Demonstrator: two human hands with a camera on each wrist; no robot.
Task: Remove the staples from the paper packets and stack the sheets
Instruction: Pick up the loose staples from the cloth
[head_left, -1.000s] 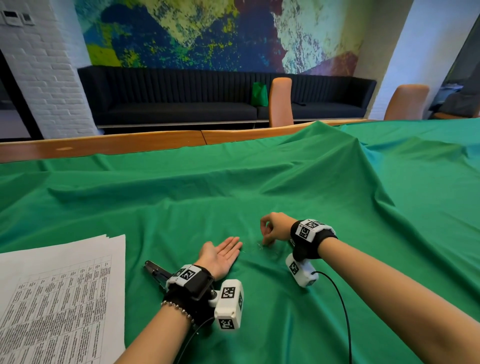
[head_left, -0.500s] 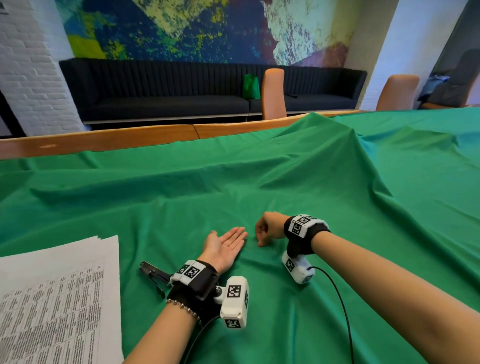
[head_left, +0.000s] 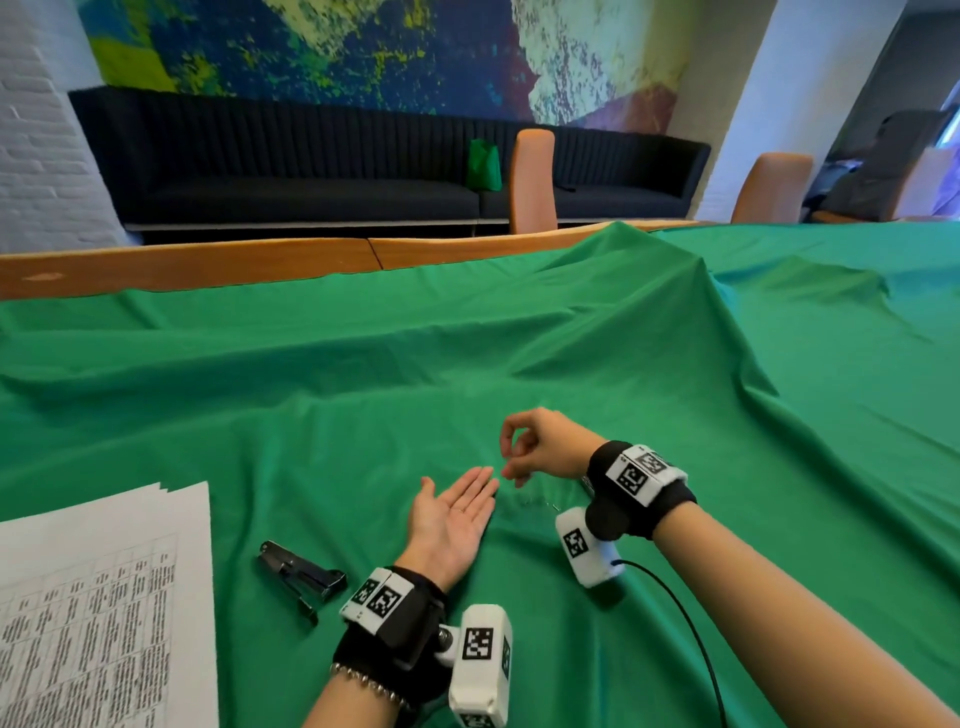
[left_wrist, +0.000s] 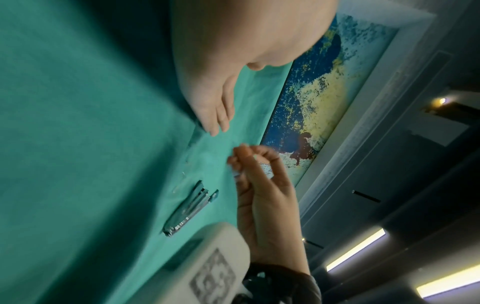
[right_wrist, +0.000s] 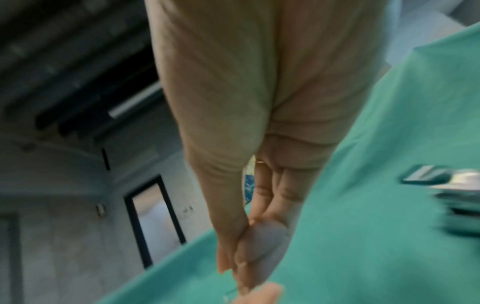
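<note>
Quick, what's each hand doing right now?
Left hand: open, palm up, holding nothing.
Right hand: thumb and finger pinched together; too small to tell whether they hold a staple.

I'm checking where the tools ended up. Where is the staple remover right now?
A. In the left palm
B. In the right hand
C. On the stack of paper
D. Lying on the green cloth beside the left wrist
D: the staple remover lies on the green cloth beside the left wrist, held by neither hand.
</note>
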